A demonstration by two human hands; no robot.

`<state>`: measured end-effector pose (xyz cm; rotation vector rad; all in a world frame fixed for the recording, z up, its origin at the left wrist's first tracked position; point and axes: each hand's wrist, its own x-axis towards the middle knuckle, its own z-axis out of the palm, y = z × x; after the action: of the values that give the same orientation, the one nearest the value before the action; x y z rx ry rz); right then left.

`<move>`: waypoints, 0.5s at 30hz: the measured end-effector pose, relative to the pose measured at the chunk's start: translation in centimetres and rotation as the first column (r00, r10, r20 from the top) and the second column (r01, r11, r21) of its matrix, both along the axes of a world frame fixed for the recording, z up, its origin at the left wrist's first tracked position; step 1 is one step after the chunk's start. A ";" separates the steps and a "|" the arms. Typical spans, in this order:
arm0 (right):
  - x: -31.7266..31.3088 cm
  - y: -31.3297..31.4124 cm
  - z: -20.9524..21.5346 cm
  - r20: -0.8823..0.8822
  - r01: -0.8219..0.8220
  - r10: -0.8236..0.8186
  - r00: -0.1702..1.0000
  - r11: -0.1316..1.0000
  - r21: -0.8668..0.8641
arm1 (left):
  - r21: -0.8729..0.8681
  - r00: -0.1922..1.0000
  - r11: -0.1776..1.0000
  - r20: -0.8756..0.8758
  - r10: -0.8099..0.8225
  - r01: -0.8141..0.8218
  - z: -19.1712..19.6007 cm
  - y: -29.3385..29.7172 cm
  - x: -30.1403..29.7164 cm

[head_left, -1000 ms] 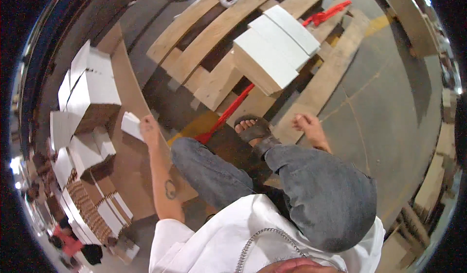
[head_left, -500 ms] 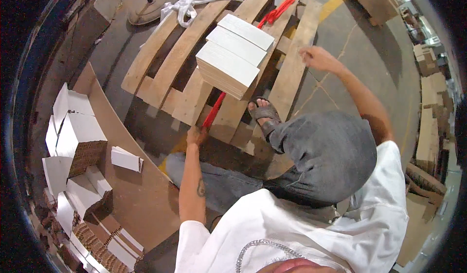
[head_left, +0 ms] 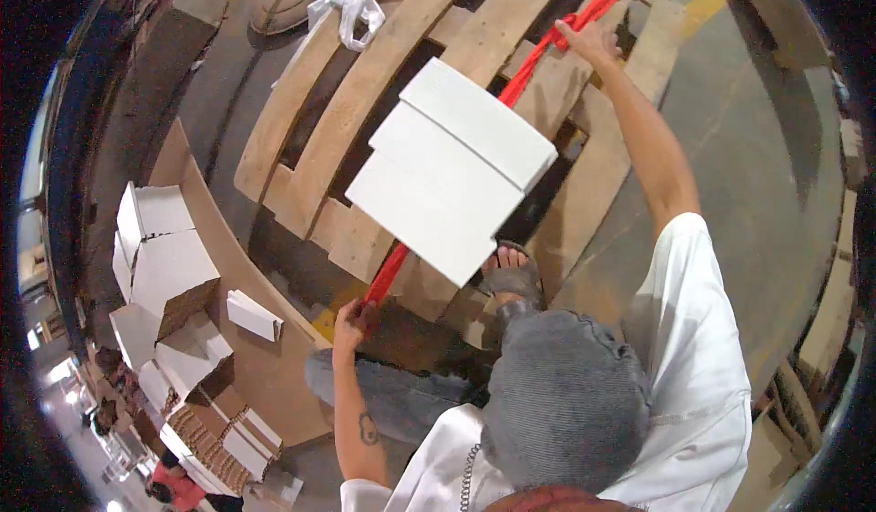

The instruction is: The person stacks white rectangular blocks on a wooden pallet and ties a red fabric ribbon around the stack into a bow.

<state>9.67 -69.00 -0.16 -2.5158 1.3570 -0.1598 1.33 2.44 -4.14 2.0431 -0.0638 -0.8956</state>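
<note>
A stack of white panels, its upper pieces offset from each other, sits on a wooden pallet. A red strap runs beneath the stack and shows on both sides of it. My left hand grips the strap's near end at the pallet's near edge. Beyond the stack, at the far right of the pallet, my right hand has its fingers on the bunched far part of the strap. The thumb side rests against the red bundle. My sandalled foot stands beside the stack's near corner.
White strapping tied in a knot lies on the pallet's far left. To the left, a brown cardboard sheet carries a folded white piece and several white cardboard stacks. Gaps part the pallet slats.
My right hand has reached forward and left from above the floor onto the red strap's far part. The left hand keeps hold of the near end. My body leans further forward.
</note>
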 end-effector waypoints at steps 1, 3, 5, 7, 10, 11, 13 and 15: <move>-0.6 -4.8 -1.7 0.037 0.059 -0.055 0.998 0.992 -0.109 | 0.058 0.996 0.994 0.011 -0.089 0.088 0.5 -1.6 0.0; 2.1 -3.3 -1.7 -0.051 -0.028 0.025 0.998 0.998 -0.057 | 0.346 0.990 0.928 -0.049 -0.130 0.139 7.0 -4.2 1.2; 3.0 -3.8 -3.2 -0.116 -0.165 0.156 0.981 0.984 -0.067 | 0.249 0.995 0.964 -0.015 -0.096 0.097 12.2 -6.9 1.3; 3.8 -9.3 -6.0 -0.165 -0.223 0.207 0.964 0.971 -0.089 | 0.234 0.989 0.961 -0.051 -0.139 0.147 14.7 -9.0 2.0; 4.1 -13.5 -6.4 0.438 -0.132 0.206 0.875 0.972 -0.194 | 0.384 0.951 0.873 -0.187 -0.247 0.302 17.5 -9.2 3.9; 4.0 -14.8 -5.1 0.501 -0.218 0.256 0.827 0.967 -0.134 | 0.391 0.959 0.882 -0.206 -0.194 0.262 18.6 -9.0 4.2; 6.1 -11.2 0.3 0.609 -0.298 0.171 0.775 0.948 0.113 | 0.469 0.966 0.847 -0.187 -0.181 0.250 22.3 -8.4 4.6; 5.1 -7.1 8.8 0.610 -0.288 0.075 0.789 0.922 0.259 | 0.506 0.948 0.802 -0.163 -0.272 0.317 24.4 -8.6 5.6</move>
<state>14.80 -76.08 8.66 -2.0317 0.7941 -0.5666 6.90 -6.18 20.22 2.5511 -0.1027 -1.3049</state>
